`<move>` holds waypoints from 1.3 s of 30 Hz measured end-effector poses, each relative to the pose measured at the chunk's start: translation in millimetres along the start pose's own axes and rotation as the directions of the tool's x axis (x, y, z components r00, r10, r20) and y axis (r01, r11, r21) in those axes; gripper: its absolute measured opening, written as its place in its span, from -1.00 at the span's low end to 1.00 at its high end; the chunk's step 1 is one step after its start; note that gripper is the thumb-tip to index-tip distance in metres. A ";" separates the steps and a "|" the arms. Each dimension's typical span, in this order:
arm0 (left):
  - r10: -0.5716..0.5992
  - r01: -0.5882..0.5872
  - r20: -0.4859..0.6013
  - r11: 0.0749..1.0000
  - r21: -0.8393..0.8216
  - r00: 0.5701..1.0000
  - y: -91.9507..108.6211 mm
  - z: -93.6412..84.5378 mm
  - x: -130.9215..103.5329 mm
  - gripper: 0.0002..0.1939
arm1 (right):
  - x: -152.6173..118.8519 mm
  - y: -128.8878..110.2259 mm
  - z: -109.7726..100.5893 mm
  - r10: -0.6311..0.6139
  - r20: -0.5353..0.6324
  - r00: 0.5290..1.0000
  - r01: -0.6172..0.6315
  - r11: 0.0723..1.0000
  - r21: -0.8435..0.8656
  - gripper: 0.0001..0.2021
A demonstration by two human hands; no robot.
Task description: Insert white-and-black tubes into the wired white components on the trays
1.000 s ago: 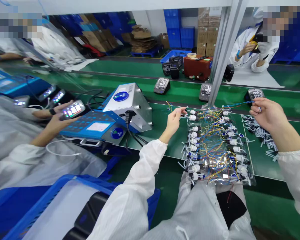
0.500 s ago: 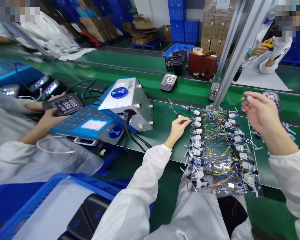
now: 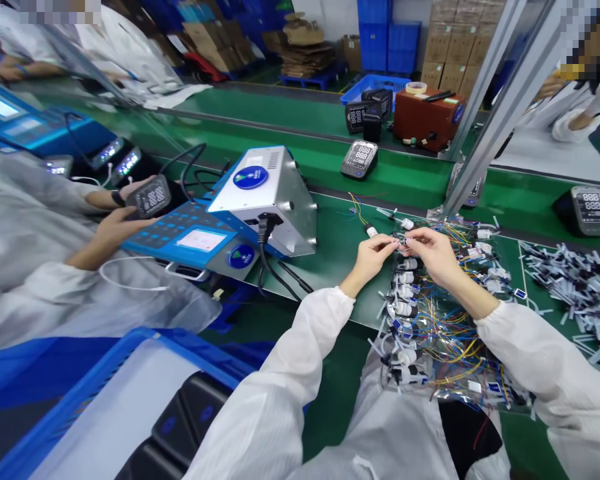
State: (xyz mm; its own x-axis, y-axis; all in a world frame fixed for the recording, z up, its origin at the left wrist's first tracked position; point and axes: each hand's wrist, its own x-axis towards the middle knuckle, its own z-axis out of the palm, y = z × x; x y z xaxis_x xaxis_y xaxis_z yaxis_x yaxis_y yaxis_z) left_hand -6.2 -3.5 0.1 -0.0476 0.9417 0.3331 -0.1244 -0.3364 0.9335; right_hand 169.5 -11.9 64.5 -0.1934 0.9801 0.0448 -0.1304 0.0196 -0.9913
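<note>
My left hand (image 3: 373,261) is pinched closed at the top of the left row of small white-and-black motors (image 3: 406,292). Fingertip to fingertip with it, my right hand (image 3: 434,253) pinches too. Something tiny and pale sits between them, too small and covered to name. The motors lie in two rows on a clear plastic sheet, with thin yellow, blue and red wires (image 3: 460,350) tangled between. Short white tubes stick out of many motors. One loose motor (image 3: 371,231) with wires lies just beyond my left fingers.
A heap of black-and-white tube pieces (image 3: 575,293) lies at right. Display units (image 3: 360,159) stand along the back ledge by a metal post (image 3: 500,107). A silver-blue tester (image 3: 267,200) is at left. Beside it, a co-worker's hands hold a display unit (image 3: 149,197). A blue crate (image 3: 130,340) is lower left.
My right hand has come in from the right to meet my left hand at the motors. The view has shifted, showing more of the tube heap. My left hand stays pinched at the row.
</note>
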 end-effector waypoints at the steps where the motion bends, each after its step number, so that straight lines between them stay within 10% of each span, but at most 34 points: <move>1: 0.020 -0.020 0.010 1.000 0.013 1.000 0.3 0.2 -0.3 -0.74 | -0.3 1.1 -1.0 0.001 0.006 1.000 -0.001 1.000 0.003 -0.72; 25: 0.052 -0.054 0.039 0.998 0.035 0.998 5.6 3.4 -5.1 -0.75 | -2.2 7.1 0.4 0.058 0.019 0.998 -0.060 0.988 0.143 -0.69; 39: 0.106 -0.123 0.092 0.970 0.211 0.990 6.5 1.4 -9.6 -0.82 | -3.9 21.9 -8.5 -0.158 0.061 0.986 0.170 0.929 -0.330 -0.83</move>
State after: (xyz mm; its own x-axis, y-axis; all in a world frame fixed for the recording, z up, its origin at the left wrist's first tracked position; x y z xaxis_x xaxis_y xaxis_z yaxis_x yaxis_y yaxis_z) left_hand -5.1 -14.7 3.2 0.0305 0.8971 0.4408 0.0940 -0.4416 0.8923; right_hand 175.7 -13.6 41.6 -0.2295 0.9507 0.2086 0.1665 0.2495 -0.9540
